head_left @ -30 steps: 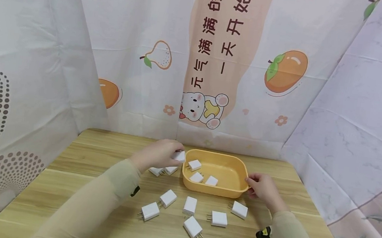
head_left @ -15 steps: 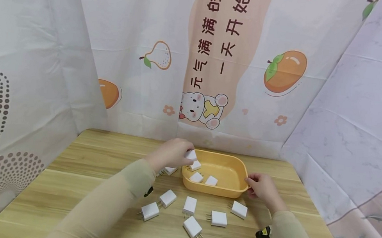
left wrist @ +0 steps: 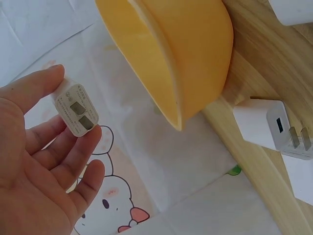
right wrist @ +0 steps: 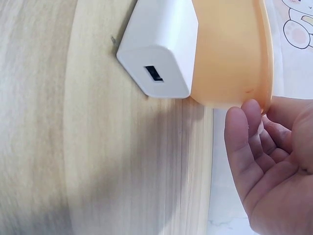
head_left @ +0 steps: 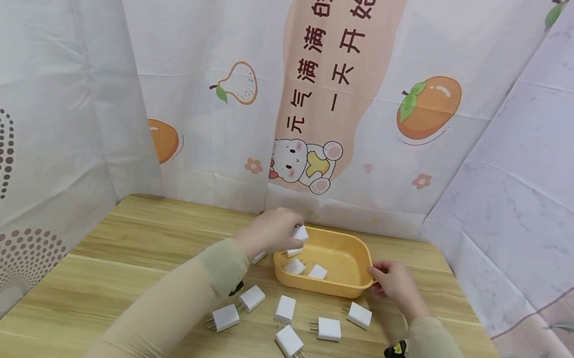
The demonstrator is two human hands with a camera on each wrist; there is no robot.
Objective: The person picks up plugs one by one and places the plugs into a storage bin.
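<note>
My left hand [head_left: 273,229] pinches a white plug charger [head_left: 301,234] between thumb and fingers, above the left end of a yellow plastic basin [head_left: 340,290]. In the left wrist view the held charger [left wrist: 78,110] has its two flat prongs facing the camera. Three chargers lie in the basin's left half, one partly hidden behind the held one. At the basin's right end, my right hand [head_left: 398,285] grips the rim by thumb and fingertips. The right wrist view shows that hand [right wrist: 274,171] on the basin's edge [right wrist: 268,73], beside a nearby charger [right wrist: 161,58].
Several white chargers lie loose on the wooden table [head_left: 148,281] in front of the basin, such as a charger [head_left: 328,329] and a charger [head_left: 225,318]. Another charger [head_left: 259,257] sits left of the basin, partly behind my left arm. Printed curtains [head_left: 207,134] enclose the table.
My left hand has carried the charger rightward, from beside the basin's left rim to over its inside. The right hand and the basin have stayed in place.
</note>
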